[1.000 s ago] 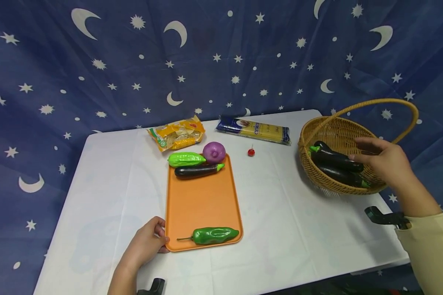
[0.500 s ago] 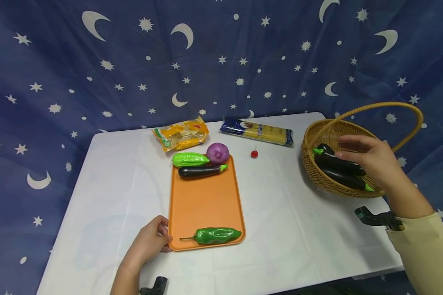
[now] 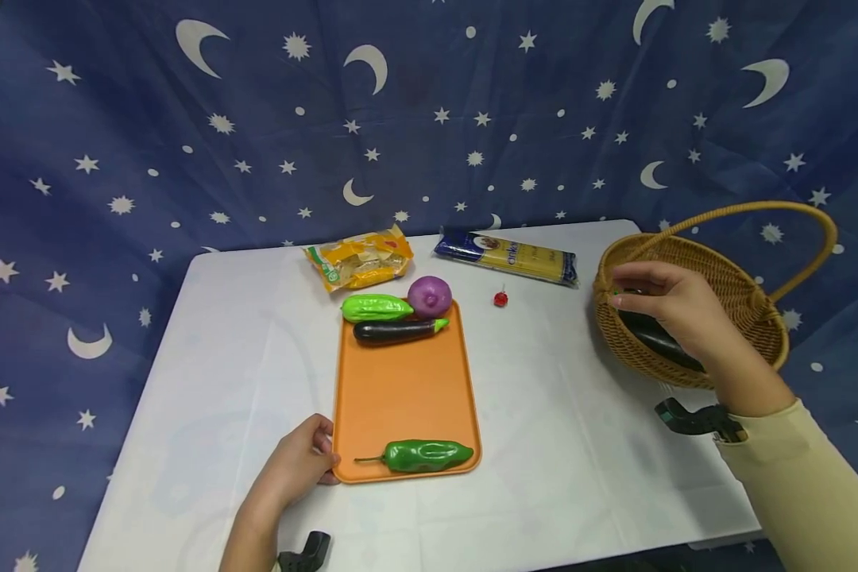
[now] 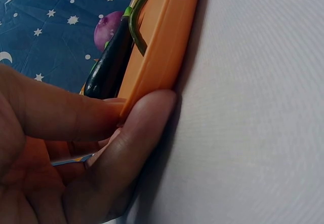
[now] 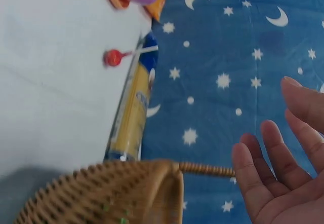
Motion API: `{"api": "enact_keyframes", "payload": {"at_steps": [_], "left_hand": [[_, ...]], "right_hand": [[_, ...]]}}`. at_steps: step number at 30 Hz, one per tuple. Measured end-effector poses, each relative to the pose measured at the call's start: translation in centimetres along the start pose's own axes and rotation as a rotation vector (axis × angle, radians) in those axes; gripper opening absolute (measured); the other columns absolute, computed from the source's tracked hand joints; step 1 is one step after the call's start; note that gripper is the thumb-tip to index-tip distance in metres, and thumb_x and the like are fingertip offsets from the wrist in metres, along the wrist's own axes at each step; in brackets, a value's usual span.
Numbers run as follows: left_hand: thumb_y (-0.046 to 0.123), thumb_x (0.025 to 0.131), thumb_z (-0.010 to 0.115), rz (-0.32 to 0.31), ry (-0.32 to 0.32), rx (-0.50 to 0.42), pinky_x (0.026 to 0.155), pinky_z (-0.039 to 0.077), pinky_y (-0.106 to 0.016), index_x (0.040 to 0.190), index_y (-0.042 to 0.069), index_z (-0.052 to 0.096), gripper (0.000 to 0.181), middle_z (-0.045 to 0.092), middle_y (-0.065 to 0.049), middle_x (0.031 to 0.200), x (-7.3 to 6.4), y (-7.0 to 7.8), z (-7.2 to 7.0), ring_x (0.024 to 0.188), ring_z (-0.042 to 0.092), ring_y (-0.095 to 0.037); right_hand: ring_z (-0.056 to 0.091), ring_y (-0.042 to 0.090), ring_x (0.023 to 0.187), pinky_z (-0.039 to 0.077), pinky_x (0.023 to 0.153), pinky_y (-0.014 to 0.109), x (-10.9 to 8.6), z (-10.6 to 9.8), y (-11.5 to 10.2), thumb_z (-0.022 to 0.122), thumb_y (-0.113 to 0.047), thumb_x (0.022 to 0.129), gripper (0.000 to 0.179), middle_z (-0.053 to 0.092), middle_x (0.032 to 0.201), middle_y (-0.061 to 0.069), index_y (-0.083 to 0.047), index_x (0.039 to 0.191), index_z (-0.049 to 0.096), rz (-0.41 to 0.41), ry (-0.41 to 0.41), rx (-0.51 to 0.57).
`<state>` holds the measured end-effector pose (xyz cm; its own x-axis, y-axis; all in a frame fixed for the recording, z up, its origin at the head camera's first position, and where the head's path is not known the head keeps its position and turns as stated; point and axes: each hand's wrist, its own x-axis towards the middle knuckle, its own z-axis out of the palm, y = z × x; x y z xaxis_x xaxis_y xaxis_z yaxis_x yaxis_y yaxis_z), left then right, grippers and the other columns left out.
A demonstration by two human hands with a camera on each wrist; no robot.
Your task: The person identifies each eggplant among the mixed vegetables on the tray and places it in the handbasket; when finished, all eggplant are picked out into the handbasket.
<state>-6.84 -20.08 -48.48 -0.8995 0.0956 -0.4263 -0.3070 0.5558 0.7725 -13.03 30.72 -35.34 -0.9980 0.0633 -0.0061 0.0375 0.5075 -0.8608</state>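
Observation:
My left hand (image 3: 303, 461) pinches the near left corner of an orange tray (image 3: 403, 389); in the left wrist view the thumb and a finger sit on either side of the rim. On the tray lie a green pepper (image 3: 429, 455) near the front and an eggplant (image 3: 396, 331) toward the back. A light green ridged vegetable (image 3: 375, 307) and a purple onion (image 3: 430, 297) lie at its far edge. Above the wicker basket (image 3: 625, 359) hovers my right hand (image 3: 675, 306), fingers relaxed and holding nothing. It partly hides the eggplants (image 3: 654, 338) inside.
A red lollipop (image 3: 500, 299) lies on the white table between tray and basket. Toward the back edge are a yellow food bag (image 3: 363, 260) and a long pasta packet (image 3: 511, 256). The basket's tall handle (image 3: 751, 208) arches up at the right.
My right hand has moved left across the basket, now covering more of the eggplants. The left hand keeps its grip on the tray corner. The whole head view has shifted slightly.

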Motion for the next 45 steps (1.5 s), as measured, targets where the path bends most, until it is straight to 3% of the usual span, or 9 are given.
{"api": "enact_keyframes", "payload": {"at_steps": [4, 8, 14, 19, 28, 36, 45], "left_hand": [[-0.013, 0.085, 0.067, 0.01, 0.007, -0.001, 0.053, 0.061, -0.031, 0.114, -0.003, 0.052, 0.034, 0.052, -0.012, 0.088, 0.0, 0.0, 0.0, 0.062, 0.064, -0.02], [-0.013, 0.085, 0.067, 0.021, 0.006, -0.011, 0.053, 0.061, -0.032, 0.114, -0.002, 0.053, 0.034, 0.052, -0.012, 0.087, 0.0, 0.0, 0.0, 0.062, 0.063, -0.02], [-0.014, 0.084, 0.067, 0.035, 0.011, -0.023, 0.052, 0.06, -0.032, 0.113, -0.003, 0.053, 0.034, 0.052, -0.012, 0.086, -0.1, 0.1, 0.1, 0.06, 0.062, -0.02], [-0.015, 0.084, 0.067, 0.058, 0.011, -0.017, 0.051, 0.06, -0.031, 0.113, -0.004, 0.053, 0.033, 0.052, -0.012, 0.086, -0.2, 0.0, 0.2, 0.059, 0.062, -0.02], [-0.014, 0.084, 0.065, 0.093, 0.0, -0.028, 0.05, 0.06, -0.032, 0.111, -0.003, 0.054, 0.031, 0.052, -0.011, 0.083, 0.1, 0.0, 0.5, 0.057, 0.062, -0.02], [-0.014, 0.085, 0.064, 0.084, 0.0, -0.049, 0.05, 0.06, -0.033, 0.111, -0.003, 0.053, 0.03, 0.051, -0.011, 0.083, 0.0, -0.1, 0.5, 0.057, 0.062, -0.02], [-0.014, 0.085, 0.063, 0.071, 0.011, -0.059, 0.051, 0.06, -0.033, 0.112, -0.003, 0.053, 0.031, 0.051, -0.011, 0.084, -0.4, -0.1, 0.2, 0.058, 0.062, -0.021]], "right_hand": [[0.063, 0.007, 0.106, 0.056, 0.082, 0.016, 0.6, 1.4, -0.8, 0.079, -0.019, 0.09, 0.048, 0.066, 0.117, -0.011, -0.004, 0.132, 0.061, -0.013, -0.029, -0.015], [0.062, 0.009, 0.109, 0.056, 0.085, 0.016, 1.3, 3.0, -1.3, 0.079, -0.02, 0.089, 0.049, 0.063, 0.126, 0.001, -0.004, 0.132, 0.061, -0.003, -0.061, -0.016], [0.06, 0.025, 0.122, 0.056, 0.093, 0.023, 2.8, 5.8, -1.3, 0.081, -0.023, 0.087, 0.052, 0.061, 0.134, 0.011, -0.005, 0.133, 0.061, 0.021, -0.138, 0.012], [0.058, 0.029, 0.125, 0.056, 0.097, 0.03, 3.8, 8.1, -1.3, 0.081, -0.017, 0.087, 0.052, 0.06, 0.135, 0.013, -0.004, 0.133, 0.061, 0.015, -0.2, 0.048], [0.057, 0.033, 0.124, 0.057, 0.094, 0.028, 5.5, 12.1, -1.3, 0.081, -0.009, 0.085, 0.046, 0.061, 0.131, 0.015, -0.001, 0.127, 0.064, -0.038, -0.298, 0.133], [0.055, 0.035, 0.127, 0.05, 0.106, 0.047, 6.5, 16.4, -1.8, 0.082, -0.008, 0.084, 0.043, 0.061, 0.133, 0.016, -0.004, 0.124, 0.068, -0.054, -0.348, 0.113], [0.056, 0.032, 0.126, 0.045, 0.11, 0.049, 6.9, 20.8, -2.3, 0.081, -0.008, 0.084, 0.039, 0.066, 0.127, 0.009, -0.005, 0.121, 0.071, -0.139, -0.381, -0.018]]}}
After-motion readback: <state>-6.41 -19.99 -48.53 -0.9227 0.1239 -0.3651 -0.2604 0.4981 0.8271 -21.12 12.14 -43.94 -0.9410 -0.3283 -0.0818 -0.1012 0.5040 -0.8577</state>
